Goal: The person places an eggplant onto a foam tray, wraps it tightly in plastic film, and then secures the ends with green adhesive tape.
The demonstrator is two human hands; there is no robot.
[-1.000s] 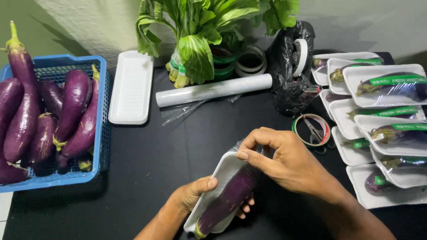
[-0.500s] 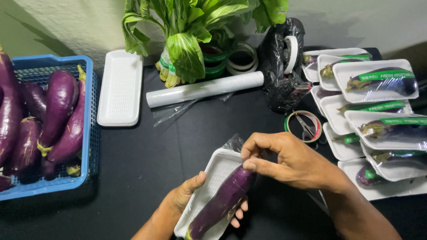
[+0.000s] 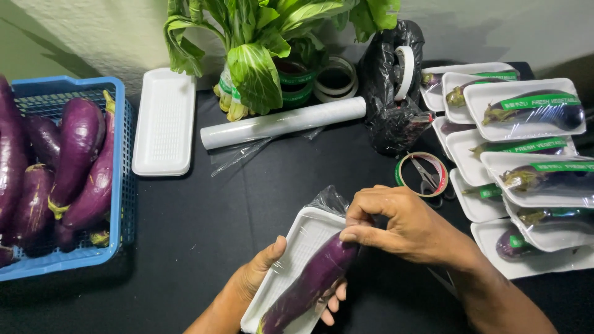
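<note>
A purple eggplant (image 3: pixel 309 281) lies in a white foam tray (image 3: pixel 297 247) covered with clear plastic wrap (image 3: pixel 328 201). My left hand (image 3: pixel 257 278) cups the tray from below and at its left edge, thumb on the rim. My right hand (image 3: pixel 402 226) pinches the wrap at the tray's upper right end, over the tip of the eggplant. Loose wrap bunches up just above my right fingers.
A blue basket (image 3: pixel 117 185) of eggplants stands at the left. An empty foam tray (image 3: pixel 164 120), a roll of clear wrap (image 3: pixel 284 122), leafy greens (image 3: pixel 260 49), tape rolls (image 3: pixel 337 77), a black bag (image 3: pixel 390 93), scissors (image 3: pixel 424 173) and stacked wrapped eggplant trays (image 3: pixel 526 148) lie around.
My right hand has slid down and right along the tray's end, pulling the wrap. The tray has tilted slightly in my left hand.
</note>
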